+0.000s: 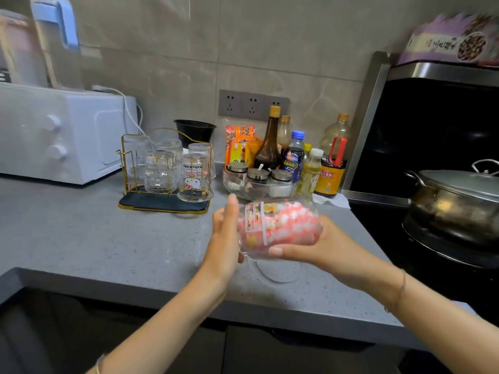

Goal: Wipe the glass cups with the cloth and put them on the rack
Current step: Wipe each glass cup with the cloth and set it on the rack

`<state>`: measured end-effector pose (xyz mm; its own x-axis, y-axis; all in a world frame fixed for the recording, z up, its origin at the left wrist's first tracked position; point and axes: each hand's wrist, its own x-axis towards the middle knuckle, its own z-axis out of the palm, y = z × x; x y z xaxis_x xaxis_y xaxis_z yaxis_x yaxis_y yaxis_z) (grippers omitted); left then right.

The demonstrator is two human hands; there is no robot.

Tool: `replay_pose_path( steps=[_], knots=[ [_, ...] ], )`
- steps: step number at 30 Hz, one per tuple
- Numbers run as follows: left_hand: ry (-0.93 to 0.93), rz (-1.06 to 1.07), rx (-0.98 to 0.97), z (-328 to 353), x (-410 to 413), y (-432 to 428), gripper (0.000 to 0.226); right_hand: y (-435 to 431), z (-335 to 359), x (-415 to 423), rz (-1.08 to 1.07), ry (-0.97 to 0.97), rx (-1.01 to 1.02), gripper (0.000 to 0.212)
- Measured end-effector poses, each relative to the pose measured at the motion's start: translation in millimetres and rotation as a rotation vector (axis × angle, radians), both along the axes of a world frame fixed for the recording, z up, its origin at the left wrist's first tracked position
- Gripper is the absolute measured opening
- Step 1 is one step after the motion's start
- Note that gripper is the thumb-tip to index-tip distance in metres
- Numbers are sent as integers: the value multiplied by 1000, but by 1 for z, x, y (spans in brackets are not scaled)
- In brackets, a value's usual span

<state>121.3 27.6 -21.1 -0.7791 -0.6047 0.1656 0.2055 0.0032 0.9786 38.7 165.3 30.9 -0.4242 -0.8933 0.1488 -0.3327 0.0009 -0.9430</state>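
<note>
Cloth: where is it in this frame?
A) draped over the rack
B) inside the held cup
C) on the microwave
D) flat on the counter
B: the cloth, pink and white, shows through the glass of the cup that the right hand grips, with the left hand flat against its end.

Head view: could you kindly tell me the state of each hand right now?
Left hand: open, flat against the cup's end.
Right hand: gripping the cup, which holds the cloth.

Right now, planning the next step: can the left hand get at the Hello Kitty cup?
Probably yes: the left hand grips nothing, and only bare counter lies between it and the Hello Kitty cup.
</note>
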Motion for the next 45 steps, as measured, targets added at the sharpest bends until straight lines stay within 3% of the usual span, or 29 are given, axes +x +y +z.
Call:
replay_pose_path(
  steps=[2,8,12,15,19,24,27,31,34,38,42,45],
  knots=[
    [74,94,-82,1,0,-1,48,-2,-4,4,25,-69,-35,34],
    [257,172,-351,-6,0,-9,43,-3,1,7,178,-245,-19,37],
    [386,165,-570,-16,-3,-16,52,-1,5,2,170,-423,-54,39],
    [358,143,-528,-14,-1,-15,53,-1,11,3,119,-360,-58,34],
    [124,34,-392,-6,3,-10,40,1,13,1,-16,-266,-98,31],
    [-110,-205,-51,9,5,-15,74,2,9,-1,-116,-82,-88,27],
    [-163,-148,89,10,2,-13,68,0,8,4,-63,-20,-39,29],
    [-51,135,-92,6,-4,-7,69,-1,6,6,20,-115,-20,43],
    [97,173,-326,3,-1,-11,51,-1,3,5,106,-260,-23,50],
    [194,141,-522,-6,0,-21,59,0,1,0,216,-380,-31,53],
    [302,93,-597,-8,0,-24,73,-2,-3,1,153,-369,-65,40],
    [211,78,-543,-5,-1,-24,80,-4,-1,-1,64,-317,-102,33]
  ],
)
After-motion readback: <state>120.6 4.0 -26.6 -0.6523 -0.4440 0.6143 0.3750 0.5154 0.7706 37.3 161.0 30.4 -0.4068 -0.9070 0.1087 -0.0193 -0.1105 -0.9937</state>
